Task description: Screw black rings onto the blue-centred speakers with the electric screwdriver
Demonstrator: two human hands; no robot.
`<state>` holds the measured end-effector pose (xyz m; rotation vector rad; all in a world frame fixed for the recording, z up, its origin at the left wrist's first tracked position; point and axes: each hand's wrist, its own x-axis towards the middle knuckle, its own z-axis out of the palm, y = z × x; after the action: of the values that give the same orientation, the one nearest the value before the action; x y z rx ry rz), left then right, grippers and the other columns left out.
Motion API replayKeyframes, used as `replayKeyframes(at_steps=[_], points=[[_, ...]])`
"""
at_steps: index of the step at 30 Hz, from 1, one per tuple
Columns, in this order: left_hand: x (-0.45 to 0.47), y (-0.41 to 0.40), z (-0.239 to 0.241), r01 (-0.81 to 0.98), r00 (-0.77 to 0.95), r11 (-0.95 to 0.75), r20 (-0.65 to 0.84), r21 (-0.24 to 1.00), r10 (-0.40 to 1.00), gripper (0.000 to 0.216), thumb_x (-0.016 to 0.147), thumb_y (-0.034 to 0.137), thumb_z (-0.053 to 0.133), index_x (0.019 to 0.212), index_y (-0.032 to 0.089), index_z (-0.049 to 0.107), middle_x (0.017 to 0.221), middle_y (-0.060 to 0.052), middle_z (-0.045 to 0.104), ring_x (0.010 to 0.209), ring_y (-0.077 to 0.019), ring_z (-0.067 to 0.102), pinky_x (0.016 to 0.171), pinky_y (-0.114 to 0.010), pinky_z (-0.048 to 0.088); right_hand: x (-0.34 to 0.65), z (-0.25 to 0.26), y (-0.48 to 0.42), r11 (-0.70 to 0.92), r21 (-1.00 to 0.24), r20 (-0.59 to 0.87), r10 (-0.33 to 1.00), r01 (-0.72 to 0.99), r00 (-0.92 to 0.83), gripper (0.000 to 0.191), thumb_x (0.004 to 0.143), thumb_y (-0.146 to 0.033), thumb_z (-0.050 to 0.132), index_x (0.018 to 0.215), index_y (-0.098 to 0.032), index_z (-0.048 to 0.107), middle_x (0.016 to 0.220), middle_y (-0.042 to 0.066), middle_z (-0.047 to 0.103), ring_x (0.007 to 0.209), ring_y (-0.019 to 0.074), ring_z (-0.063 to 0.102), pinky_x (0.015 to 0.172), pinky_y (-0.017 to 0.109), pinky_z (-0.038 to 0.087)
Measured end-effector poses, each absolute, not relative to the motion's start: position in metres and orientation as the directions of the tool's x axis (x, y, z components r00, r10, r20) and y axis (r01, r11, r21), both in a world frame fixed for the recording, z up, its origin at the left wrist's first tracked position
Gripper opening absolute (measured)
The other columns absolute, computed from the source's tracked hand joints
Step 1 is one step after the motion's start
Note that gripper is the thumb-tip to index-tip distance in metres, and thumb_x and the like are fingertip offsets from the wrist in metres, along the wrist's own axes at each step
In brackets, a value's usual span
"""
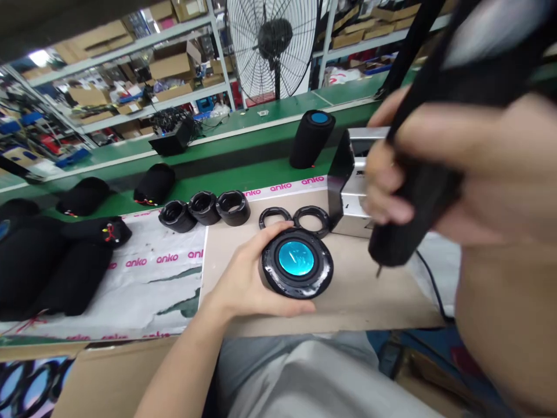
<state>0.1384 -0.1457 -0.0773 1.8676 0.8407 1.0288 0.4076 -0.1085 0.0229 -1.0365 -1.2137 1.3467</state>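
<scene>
My left hand (250,276) is wrapped around a round black speaker (272,278) on the cardboard sheet. Its shiny blue centre faces up, and the black rim has whitish glossy patches. Blurred and close to the camera, my right hand (456,157) grips a black handheld tool (400,232) with a thin tip pointing down. That tip is to the right of the speaker and apart from it; the tool's exact kind is unclear. Just beyond the speaker lie two black rings (312,219), near a metal bracket-like stand (354,203).
Several short black hollow cylinders (232,208) stand on the printed white sheet. Black cloth-covered speaker bodies (78,267) with coloured wires are piled at left. A finished-looking speaker (311,142) stands on the green belt (243,157). A black cable (433,281) runs at right; a fan (274,43) is behind.
</scene>
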Motion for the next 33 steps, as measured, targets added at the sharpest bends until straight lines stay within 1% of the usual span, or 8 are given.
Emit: replayKeyframes(at_steps=[2, 6, 12, 16, 22, 26, 30, 33], points=[[0.139, -0.147, -0.075, 0.157, 0.445, -0.396, 0.293, 0.905, 0.846, 0.109, 0.054, 0.040, 0.110, 0.151, 0.023, 0.063, 0.146, -0.015, 0.075, 0.134, -0.0424, 0.073, 0.118, -0.054, 0.059, 0.394, 0.000, -0.128, -0.102, -0.992, -0.087, 0.981, -0.080, -0.176, 0.065, 0.059, -0.046, 0.100, 0.102, -0.022, 0.057, 0.067, -0.002, 0.063, 0.038, 0.0179, 0.055, 0.038, 0.030, 0.045], [0.139, -0.147, -0.072, 0.117, 0.467, -0.315, 0.227, 0.942, 0.854, 0.108, 0.055, 0.036, 0.111, 0.151, 0.025, 0.061, 0.149, -0.014, 0.073, 0.138, -0.0427, 0.071, 0.120, -0.054, 0.056, 0.393, -0.051, -0.161, -0.261, -0.964, -0.245, 0.945, -0.048, -0.219, 0.061, 0.073, -0.054, 0.089, 0.109, -0.022, 0.052, 0.070, -0.002, 0.062, 0.041, 0.0116, 0.054, 0.044, 0.022, 0.041], [0.146, -0.154, -0.078, -0.085, 0.452, -0.234, 0.247, 0.969, 0.857, 0.109, 0.055, 0.030, 0.112, 0.150, 0.028, 0.057, 0.147, -0.012, 0.074, 0.139, -0.0412, 0.071, 0.121, -0.053, 0.056, 0.377, -0.074, -0.185, -0.322, -0.947, -0.317, 0.929, 0.011, -0.193, 0.098, 0.055, -0.052, 0.102, 0.132, -0.023, 0.049, 0.075, 0.000, 0.067, 0.051, 0.0153, 0.058, 0.048, 0.028, 0.051], [0.158, -0.167, -0.079, -0.232, 0.396, -0.098, 0.186, 0.968, 0.899, 0.095, 0.062, 0.024, 0.107, 0.143, 0.029, 0.058, 0.141, -0.011, 0.078, 0.127, -0.0387, 0.078, 0.110, -0.054, 0.063, 0.362, -0.065, -0.195, -0.301, -0.953, -0.301, 0.945, 0.020, -0.127, 0.088, 0.062, -0.051, 0.097, 0.131, -0.022, 0.051, 0.068, -0.002, 0.063, 0.052, 0.0142, 0.055, 0.054, 0.028, 0.048], [0.163, -0.174, -0.074, -0.323, 0.402, 0.090, 0.051, 0.942, 0.914, 0.089, 0.060, 0.022, 0.107, 0.135, 0.030, 0.060, 0.134, -0.009, 0.081, 0.120, -0.0382, 0.081, 0.100, -0.054, 0.067, 0.348, -0.043, -0.212, -0.442, -0.885, -0.433, 0.897, -0.146, -0.089, 0.081, 0.063, -0.044, 0.090, 0.133, -0.026, 0.053, 0.064, -0.005, 0.057, 0.056, 0.0111, 0.050, 0.058, 0.024, 0.044], [0.160, -0.176, -0.070, -0.256, 0.410, 0.091, 0.023, 0.963, 0.912, 0.089, 0.063, 0.025, 0.107, 0.137, 0.030, 0.058, 0.132, -0.008, 0.081, 0.120, -0.0383, 0.080, 0.104, -0.056, 0.066, 0.342, -0.044, -0.214, -0.489, -0.806, -0.484, 0.869, -0.333, -0.105, 0.086, 0.061, -0.040, 0.092, 0.136, -0.030, 0.050, 0.077, -0.004, 0.061, 0.058, 0.0085, 0.052, 0.058, 0.022, 0.047], [0.162, -0.181, -0.071, -0.284, 0.501, 0.097, 0.061, 0.954, 0.864, 0.088, 0.072, 0.024, 0.103, 0.141, 0.036, 0.050, 0.148, -0.008, 0.074, 0.120, -0.0380, 0.081, 0.090, -0.051, 0.072, 0.337, -0.056, -0.216, -0.441, -0.783, -0.453, 0.888, -0.439, -0.084, 0.085, 0.056, -0.036, 0.094, 0.132, -0.025, 0.056, 0.086, 0.000, 0.064, 0.058, 0.0094, 0.054, 0.051, 0.022, 0.048], [0.161, -0.182, -0.075, -0.208, 0.444, -0.009, 0.102, 0.978, 0.890, 0.092, 0.071, 0.022, 0.103, 0.144, 0.035, 0.048, 0.149, -0.008, 0.072, 0.131, -0.0375, 0.076, 0.102, -0.053, 0.068, 0.338, -0.061, -0.218, -0.421, -0.765, -0.441, 0.894, -0.487, -0.081, 0.084, 0.057, -0.034, 0.093, 0.132, -0.027, 0.055, 0.090, 0.001, 0.066, 0.059, 0.0103, 0.058, 0.051, 0.022, 0.049]])
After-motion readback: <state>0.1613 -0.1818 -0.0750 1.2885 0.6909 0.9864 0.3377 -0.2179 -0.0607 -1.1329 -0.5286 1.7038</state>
